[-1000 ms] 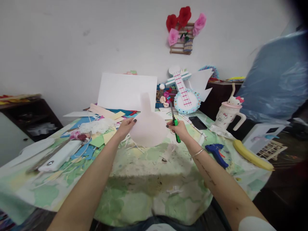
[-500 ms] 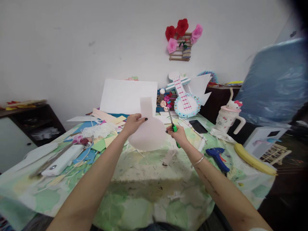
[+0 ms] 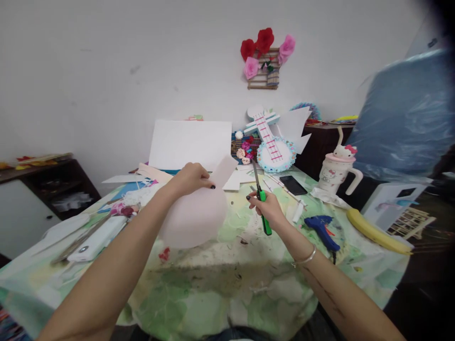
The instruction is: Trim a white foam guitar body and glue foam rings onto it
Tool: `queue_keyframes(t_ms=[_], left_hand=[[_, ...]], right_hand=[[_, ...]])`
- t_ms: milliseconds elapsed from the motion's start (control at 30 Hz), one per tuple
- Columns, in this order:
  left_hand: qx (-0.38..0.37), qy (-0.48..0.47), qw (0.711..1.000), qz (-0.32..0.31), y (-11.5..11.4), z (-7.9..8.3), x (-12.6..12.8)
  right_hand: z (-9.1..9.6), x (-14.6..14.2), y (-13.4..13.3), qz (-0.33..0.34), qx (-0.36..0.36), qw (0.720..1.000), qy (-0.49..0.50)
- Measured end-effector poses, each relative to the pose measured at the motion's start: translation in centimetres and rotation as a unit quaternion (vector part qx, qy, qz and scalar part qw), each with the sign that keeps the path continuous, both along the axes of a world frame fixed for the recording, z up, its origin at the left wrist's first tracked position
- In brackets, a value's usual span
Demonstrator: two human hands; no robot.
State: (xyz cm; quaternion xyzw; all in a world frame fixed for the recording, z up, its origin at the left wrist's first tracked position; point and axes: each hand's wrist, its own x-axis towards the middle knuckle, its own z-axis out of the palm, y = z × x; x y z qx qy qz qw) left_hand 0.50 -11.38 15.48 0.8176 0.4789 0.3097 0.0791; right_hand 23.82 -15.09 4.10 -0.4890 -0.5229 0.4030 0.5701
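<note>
Pinched in my left hand (image 3: 194, 179) is a pale pinkish-white cutout (image 3: 195, 215), round below with a straight neck that tilts up to the right. The thumb lies on its front near the base of the neck; the other fingers are partly hidden. My right hand (image 3: 268, 208) is closed around a green utility knife (image 3: 263, 213), its long blade pointing up and slightly left. Knife and cutout are apart. Behind them leans a banjo-like model (image 3: 272, 142) with a blue beaded rim and pink lines along its neck.
A blue glue gun (image 3: 322, 232), a banana (image 3: 378, 232), a black phone (image 3: 293, 185) and a lidded cup (image 3: 334, 173) are on the right. White board (image 3: 190, 144) leans at the back. A white power bank-like box (image 3: 97, 239) lies left, near yarn and paper scraps.
The cutout has moved left and down, and its neck has tipped right. My right hand has shifted a little right and lower with the knife, away from the cutout.
</note>
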Motion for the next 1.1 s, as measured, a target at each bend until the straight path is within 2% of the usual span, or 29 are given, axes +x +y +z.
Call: queue_keyframes(t_ms=[33,100,200,267,333,400,467,633,700,800,867,967,1033,1100], left_hand=[[-0.001,0.092,0.996,0.011,-0.7,0.2,0.0],[0.018,0.264,0.963,0.054,-2.6,-0.1,0.3],[0.073,0.382,0.916,0.102,-5.8,-2.4,1.0],[0.07,0.404,0.908,0.089,-7.7,-4.6,1.7],[0.057,0.396,0.914,0.073,-8.9,-6.5,2.2],[0.05,0.366,0.927,0.061,-9.4,-7.8,2.6],[0.045,0.342,0.937,0.052,-9.3,-8.3,2.8],[0.024,0.355,0.933,0.054,-7.8,-7.6,2.6],[0.026,0.366,0.927,0.075,-7.4,-6.7,2.1],[0.024,0.351,0.931,0.098,-7.0,-4.4,0.8],[0.016,0.305,0.948,0.088,-6.8,-2.7,-0.4],[-0.023,0.189,0.981,0.024,-6.4,-1.2,-2.0],[-0.074,0.095,0.992,-0.032,-6.4,-1.5,-2.6],[-0.121,0.014,0.99,-0.073,-6.6,-2.6,-2.6]], right_hand=[[0.3,0.1,-0.8,0.011,-0.012,1.0,0.003],[0.6,0.4,-2.6,0.043,-0.031,0.999,0.01],[0.2,0.8,-5.6,0.121,-0.051,0.991,-0.016],[-0.8,0.9,-7.4,0.158,-0.044,0.983,-0.077],[-2.0,0.6,-9.0,0.177,-0.04,0.973,-0.14],[-3.3,0.1,-10.2,0.179,-0.042,0.964,-0.19],[-4.2,-0.5,-11.0,0.165,-0.044,0.956,-0.24],[-4.5,-1.5,-11.6,0.083,0.001,0.938,-0.338],[-3.9,-1.4,-11.4,0.054,0.027,0.934,-0.351],[-2.7,-0.8,-11.0,0.01,0.089,0.929,-0.36],[-1.7,-0.2,-10.8,-0.024,0.13,0.924,-0.359],[-0.2,0.8,-10.2,-0.047,0.162,0.928,-0.331],[0.6,1.2,-9.4,-0.031,0.171,0.944,-0.282],[1.2,1.4,-8.4,-0.009,0.169,0.963,-0.211]])
